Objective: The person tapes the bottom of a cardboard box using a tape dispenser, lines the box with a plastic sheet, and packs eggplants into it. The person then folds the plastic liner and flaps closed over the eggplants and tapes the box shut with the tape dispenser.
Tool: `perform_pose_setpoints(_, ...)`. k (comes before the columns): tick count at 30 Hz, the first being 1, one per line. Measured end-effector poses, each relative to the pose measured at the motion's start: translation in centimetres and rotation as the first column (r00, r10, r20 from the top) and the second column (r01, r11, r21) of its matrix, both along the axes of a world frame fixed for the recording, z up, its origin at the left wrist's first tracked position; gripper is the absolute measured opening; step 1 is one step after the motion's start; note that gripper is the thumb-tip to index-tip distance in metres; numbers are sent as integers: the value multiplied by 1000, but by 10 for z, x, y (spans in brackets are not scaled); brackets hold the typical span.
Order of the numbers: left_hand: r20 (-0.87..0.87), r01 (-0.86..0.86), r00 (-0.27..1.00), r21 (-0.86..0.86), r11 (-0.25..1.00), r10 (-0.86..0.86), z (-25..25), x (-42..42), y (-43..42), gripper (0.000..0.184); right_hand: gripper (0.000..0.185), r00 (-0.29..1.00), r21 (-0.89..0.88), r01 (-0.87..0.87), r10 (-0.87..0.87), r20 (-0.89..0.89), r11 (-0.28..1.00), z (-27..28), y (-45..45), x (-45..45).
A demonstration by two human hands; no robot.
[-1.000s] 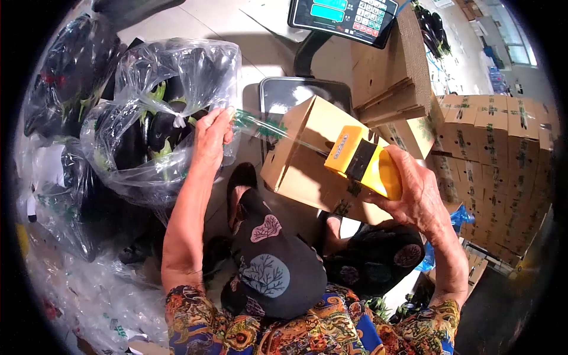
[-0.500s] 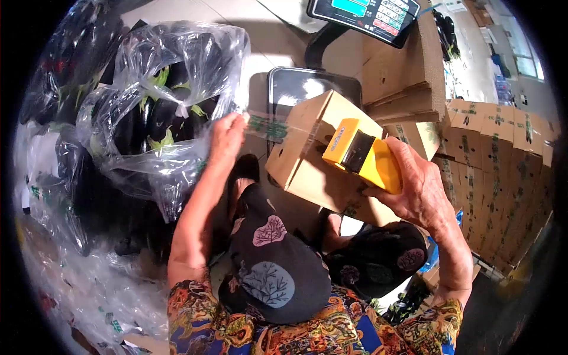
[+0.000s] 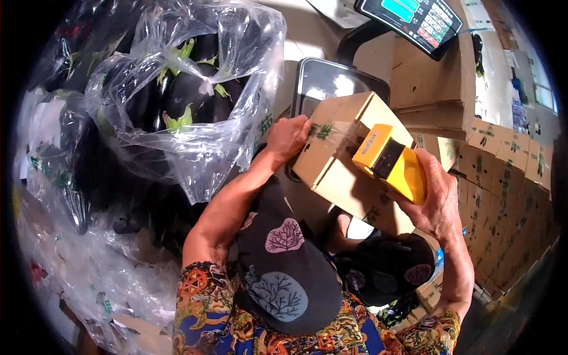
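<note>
My left hand (image 3: 289,137) is closed at the left side of a cardboard box (image 3: 343,189), with its fingers on the end of a clear tape strip (image 3: 336,132) with green print. The strip lies along the box toward the yellow tape dispenser (image 3: 393,163). Wrapped round the dispenser's rear end is my right hand (image 3: 435,195), holding it over the top of the box. The box stands tilted between my legs, in front of the scale platform (image 3: 340,86).
An open clear bag (image 3: 195,139) of dark eggplants (image 3: 201,94) stands at the left, above crumpled plastic (image 3: 118,266). The scale display (image 3: 411,21) is at the top. Flattened cardboard (image 3: 429,83) and stacked boxes (image 3: 503,201) are at the right.
My left hand has moved right with the tape end, from beside the bag to the box's side. The tape strip now lies against the box. The view has shifted.
</note>
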State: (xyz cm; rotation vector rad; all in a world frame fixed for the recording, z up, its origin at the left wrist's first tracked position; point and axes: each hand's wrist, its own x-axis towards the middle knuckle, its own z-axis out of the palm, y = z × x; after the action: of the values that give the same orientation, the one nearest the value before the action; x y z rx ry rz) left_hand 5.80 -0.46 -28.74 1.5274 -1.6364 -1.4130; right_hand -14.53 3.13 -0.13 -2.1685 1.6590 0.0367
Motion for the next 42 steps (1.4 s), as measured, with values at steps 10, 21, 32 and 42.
perform_pose_setpoints(10,-2,-140,990,-230,963,143,-5,9,-3,21,65,998,21,63,-64,13,998,0,3,-2)
perform_pose_setpoints(21,-221,-239,966,-565,790,135,-47,-44,-54,22,62,994,-11,86,-85,64,996,-7,6,-11)
perform_pose_setpoints(32,-670,20,742,11,1000,-7,97,-48,-47,48,64,984,-46,4,4,177,999,-15,6,-33)
perform_pose_setpoints(42,-138,66,983,-365,928,-124,144,-54,-41,49,61,973,-33,59,-50,226,998,-10,10,-30)
